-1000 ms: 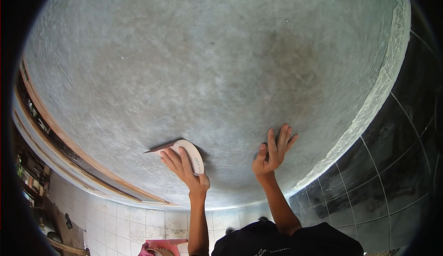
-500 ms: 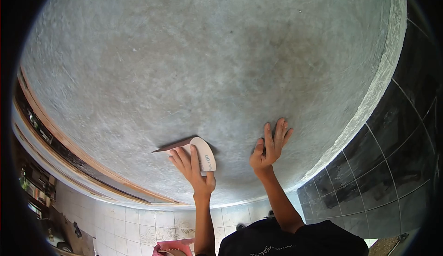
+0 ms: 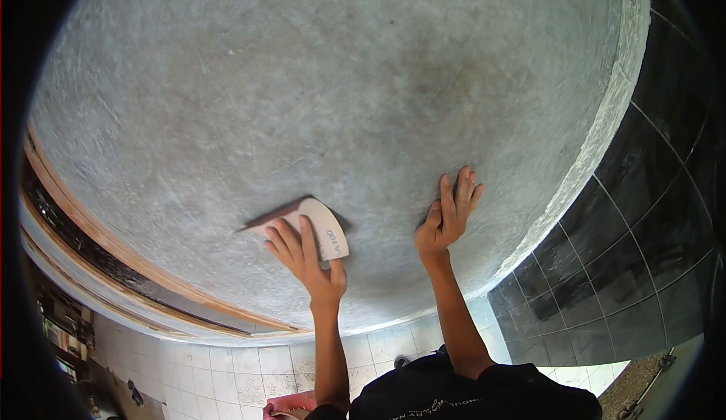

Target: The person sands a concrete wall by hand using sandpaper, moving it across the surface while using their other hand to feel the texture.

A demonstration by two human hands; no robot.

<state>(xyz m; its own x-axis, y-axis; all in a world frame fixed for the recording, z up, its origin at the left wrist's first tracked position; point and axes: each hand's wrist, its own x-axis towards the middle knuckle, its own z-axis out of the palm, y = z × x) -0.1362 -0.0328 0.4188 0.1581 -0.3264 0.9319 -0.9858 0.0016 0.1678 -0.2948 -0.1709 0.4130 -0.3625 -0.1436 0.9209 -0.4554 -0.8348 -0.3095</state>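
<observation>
A sheet of sandpaper (image 3: 330, 232), pale on its back with "100" printed on it, lies bent against the grey plastered wall (image 3: 325, 110). My left hand (image 3: 306, 261) presses it there, fingers over the pale back and thumb at its lower right edge. A reddish-brown face shows where the sheet's left part folds away from the wall. To the right, my right hand (image 3: 448, 219) rests on the bare wall with its fingers stretched out, holding nothing.
A wooden frame (image 3: 151, 269) borders the wall at left. Dark tiles (image 3: 605, 231) meet its rough pale edge (image 3: 582, 170) at right. White floor tiles (image 3: 257, 363) lie below, with a pink object (image 3: 291, 403) near my left arm.
My left hand and the sandpaper have slid a little to the left along the wall. My right hand keeps its place on it. The whole view has shifted slightly.
</observation>
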